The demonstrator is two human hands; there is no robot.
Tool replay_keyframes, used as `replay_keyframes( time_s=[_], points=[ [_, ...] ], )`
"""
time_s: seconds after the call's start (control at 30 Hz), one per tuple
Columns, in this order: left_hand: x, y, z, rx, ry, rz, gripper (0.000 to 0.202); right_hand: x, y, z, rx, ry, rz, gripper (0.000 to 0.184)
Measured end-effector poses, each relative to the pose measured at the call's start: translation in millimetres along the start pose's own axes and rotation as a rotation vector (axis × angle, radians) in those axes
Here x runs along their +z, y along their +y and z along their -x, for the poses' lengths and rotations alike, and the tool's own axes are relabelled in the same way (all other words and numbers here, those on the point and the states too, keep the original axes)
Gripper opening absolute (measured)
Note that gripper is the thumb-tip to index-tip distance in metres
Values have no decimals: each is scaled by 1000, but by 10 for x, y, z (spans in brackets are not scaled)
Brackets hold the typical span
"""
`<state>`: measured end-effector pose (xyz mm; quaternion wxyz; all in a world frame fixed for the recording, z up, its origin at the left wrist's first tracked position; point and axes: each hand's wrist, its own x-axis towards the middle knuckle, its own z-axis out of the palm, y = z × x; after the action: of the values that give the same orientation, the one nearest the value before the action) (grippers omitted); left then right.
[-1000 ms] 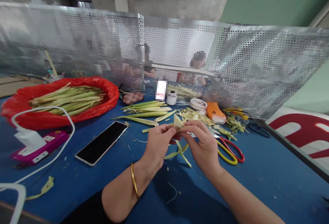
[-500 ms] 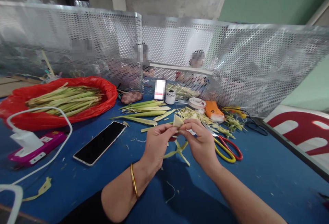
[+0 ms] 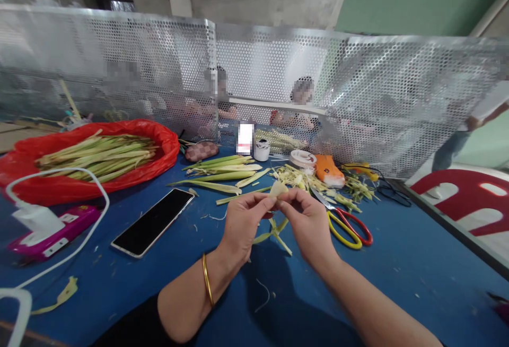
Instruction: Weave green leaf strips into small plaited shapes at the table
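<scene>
Between the fingertips of both hands is a small pale leaf piece (image 3: 279, 189), pinched from either side. My left hand (image 3: 245, 219), with a gold bangle at the wrist, grips its left edge between thumb and fingers. My right hand (image 3: 308, 219) pinches the other side; the fingers hide much of the piece. Just below the hands, green leaf strips (image 3: 281, 241) stick out in a crossed shape. Scissors (image 3: 350, 226) with one yellow and one red handle lie beside my right hand. Long green leaves (image 3: 222, 174) lie in a row beyond my left hand.
A phone (image 3: 153, 223) lies at left, near a purple power strip (image 3: 55, 233) with a white cable. A red bag (image 3: 167, 148) holds many leaves. Tape (image 3: 303, 159), an orange packet (image 3: 329, 171) and leaf scraps (image 3: 294, 177) lie behind the hands, before a perforated metal screen (image 3: 274, 66).
The pale piece has turned between my fingers, its pointed shape now looking rounder. My right hand has shifted slightly and its fingers bend closer. A person has appeared at the far right.
</scene>
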<state>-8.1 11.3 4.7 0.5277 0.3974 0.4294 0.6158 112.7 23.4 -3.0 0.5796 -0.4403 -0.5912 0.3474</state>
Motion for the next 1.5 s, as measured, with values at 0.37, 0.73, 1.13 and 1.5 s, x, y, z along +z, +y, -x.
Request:
replay_keyframes(
  time_s=[0.37, 0.73, 1.13, 1.5],
  points=[
    [-8, 15, -11, -7, -39, -52, 11, 16, -50, -3, 51, 31, -103, 6],
    [-21, -6, -42, -69, 37, 11, 17, -9, 10, -2, -305, -19, 186, 5],
    [-16, 26, -17, -100, -35, 78, 9, -56, 7, 6, -464, -4, 299, 12],
    [-7, 1, -1, -22, -61, 12, 17, -13, 7, -26, -97, 14, 22, 9]
  ],
)
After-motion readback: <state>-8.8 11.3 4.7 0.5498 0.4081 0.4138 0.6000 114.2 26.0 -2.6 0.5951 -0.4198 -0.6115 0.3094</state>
